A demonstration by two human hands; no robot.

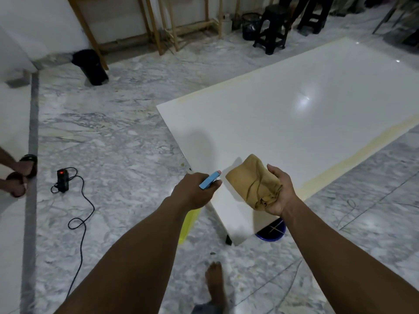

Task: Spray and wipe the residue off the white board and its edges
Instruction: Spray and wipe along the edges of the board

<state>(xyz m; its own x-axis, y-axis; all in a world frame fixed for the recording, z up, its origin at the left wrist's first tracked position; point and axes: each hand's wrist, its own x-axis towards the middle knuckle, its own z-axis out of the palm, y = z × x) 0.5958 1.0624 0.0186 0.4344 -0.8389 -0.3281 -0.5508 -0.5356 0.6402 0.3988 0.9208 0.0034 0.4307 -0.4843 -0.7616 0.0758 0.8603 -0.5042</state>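
Across the right half of the frame, the large glossy white board (294, 123) lies flat above the grey marble floor (118, 141), with yellowish residue strips along its edges. At lower centre my left hand (195, 191) is wrapped around the blue trigger head of a yellow spray bottle (188, 225). Just beside it my right hand (277, 193) clutches a crumpled tan cloth (249, 180) over the board's near corner.
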